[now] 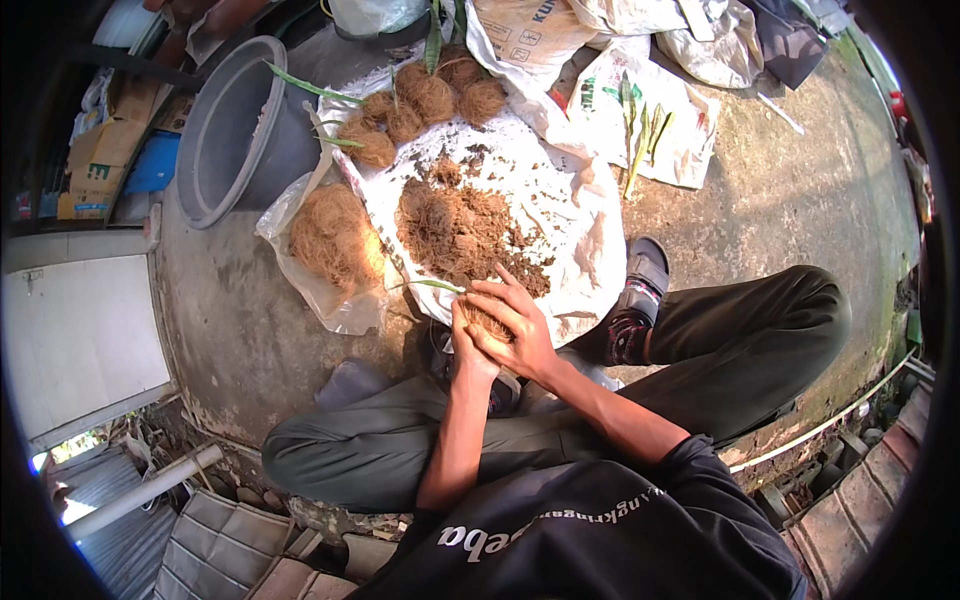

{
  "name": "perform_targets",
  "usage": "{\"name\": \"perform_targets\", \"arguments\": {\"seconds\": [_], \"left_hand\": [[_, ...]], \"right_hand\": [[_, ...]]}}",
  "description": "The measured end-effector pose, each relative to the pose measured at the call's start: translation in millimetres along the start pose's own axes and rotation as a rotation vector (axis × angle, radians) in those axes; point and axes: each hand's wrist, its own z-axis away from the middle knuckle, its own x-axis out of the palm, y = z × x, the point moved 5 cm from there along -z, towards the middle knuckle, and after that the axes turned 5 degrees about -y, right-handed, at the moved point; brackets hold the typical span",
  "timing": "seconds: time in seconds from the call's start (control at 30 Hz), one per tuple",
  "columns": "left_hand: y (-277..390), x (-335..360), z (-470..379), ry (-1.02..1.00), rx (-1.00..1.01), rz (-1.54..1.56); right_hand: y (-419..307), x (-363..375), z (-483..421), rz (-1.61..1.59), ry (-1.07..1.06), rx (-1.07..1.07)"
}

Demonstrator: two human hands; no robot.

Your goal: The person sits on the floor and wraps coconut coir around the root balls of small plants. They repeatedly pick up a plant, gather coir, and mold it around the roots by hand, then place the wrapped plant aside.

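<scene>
Between my left hand (pixel 471 346) and my right hand (pixel 520 324) is a ball of brown coconut fibre (pixel 487 316), pressed from both sides. A green leaf (pixel 435 284) sticks out of it to the left. Just beyond my hands, a heap of brown soil and fibre (pixel 465 232) lies on a white woven sack (pixel 585 262). Several finished-looking fibre balls (pixel 427 94) with green leaves stand at the sack's far edge. Left of the sack, a clear plastic bag (pixel 337 315) holds loose coconut fibre (pixel 334 236).
A large grey plastic tub (pixel 247 142) lies tilted at the left. Several long green leaf cuttings (pixel 643 142) rest on a white plastic bag (pixel 694 154) at the far right. Filled sacks (pixel 532 34) stand behind. My legs are folded on either side, with a sandalled foot (pixel 645 274) by the sack.
</scene>
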Motion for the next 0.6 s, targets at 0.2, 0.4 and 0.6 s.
{"name": "perform_targets", "arguments": {"seconds": [0.2, 0.4, 0.6], "left_hand": [[27.1, 21.9, 6.3, 0.067, 0.426, -0.625], [23.9, 33.3, 8.3, 0.103, 0.599, -0.816], [19.3, 24.4, 4.9, 0.211, 0.349, -0.389]], "right_hand": [[41.4, 23.3, 14.3, -1.062, 0.03, 0.677], [55.7, 21.9, 21.7, -1.117, 0.16, 0.779], [16.0, -2.9, 6.2, 0.01, 0.043, 0.165]]}}
